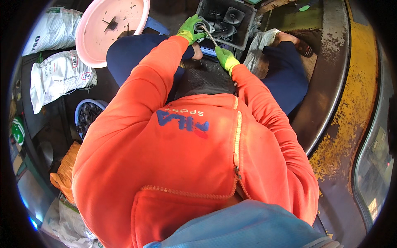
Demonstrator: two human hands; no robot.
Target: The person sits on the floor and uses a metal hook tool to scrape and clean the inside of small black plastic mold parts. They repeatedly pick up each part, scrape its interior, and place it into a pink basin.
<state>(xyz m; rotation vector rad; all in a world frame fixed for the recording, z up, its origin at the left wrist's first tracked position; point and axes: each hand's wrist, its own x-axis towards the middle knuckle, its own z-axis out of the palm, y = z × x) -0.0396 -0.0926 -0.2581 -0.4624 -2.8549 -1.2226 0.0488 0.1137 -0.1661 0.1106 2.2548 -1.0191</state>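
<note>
Both my hands wear bright green gloves and meet at the near left edge of a black crate. My left hand [189, 29] grips a round grey part [204, 27] with a ring-like opening. A thin metal rod tool [211, 36] runs from my right hand [226, 58], which is closed round its near end, to that part. Its far tip lies at the opening; how deep it reaches cannot be seen. In the black crate [251, 29], just beyond my hands, lie several dark moulded parts [233, 15], one with a square flange.
At left stands a pink basin [93, 39] holding a dark cross-shaped piece [111, 24]. White sacks [58, 76] and a blue bucket [77, 108] of black parts lie nearer. A clear plastic bag [259, 51] is by my right leg. A worn yellow-brown metal frame [351, 82] curves along the right.
</note>
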